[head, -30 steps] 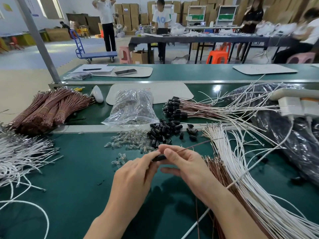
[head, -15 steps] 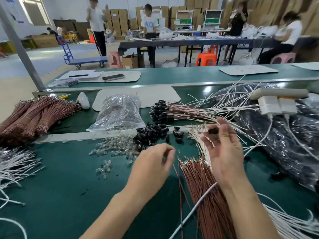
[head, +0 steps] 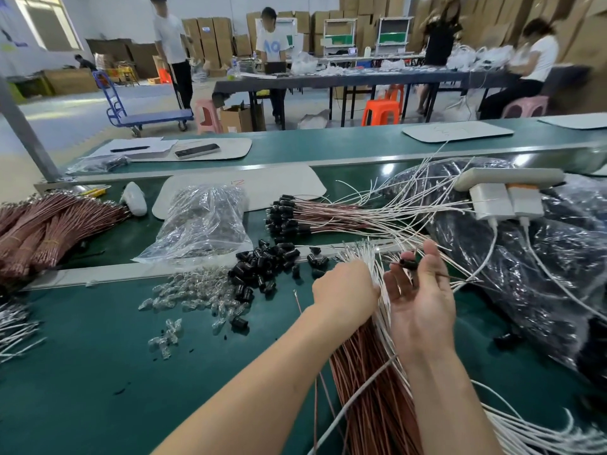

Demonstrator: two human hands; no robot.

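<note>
1. The step in hand looked like fetching a second lead. The right hand point(head: 423, 310) pinched a black socket point(head: 409, 265) with a brown wire point(head: 441, 275) trailing from it toward the right edge of the bench point(head: 98, 372). The left hand point(head: 345, 290) reached into the white wires point(head: 361, 254).
2. The next move probably called for singling out one white wire from the fan. Its bare tip would then go to the socket's open end, with the socket kept steady.
3. The left hand lay back-up and knuckles forward, its fingertips buried among the white wire ends. I could not tell whether they gripped one.
4. The right hand was raised palm-up just beside the left. The thumb and forefinger gripped the socket, and the other fingers point(head: 399, 284) were loosely spread.
5. The held socket hung above the middle of the bench, over the white wires. A sheaf of brown wires point(head: 371, 372) ran under both forearms toward the near edge.
6. Loose black sockets point(head: 262, 267) and clear bulbs point(head: 197, 290) lay left of the hands. Finished leads point(head: 312, 218) lay nearer the far edge.
</note>
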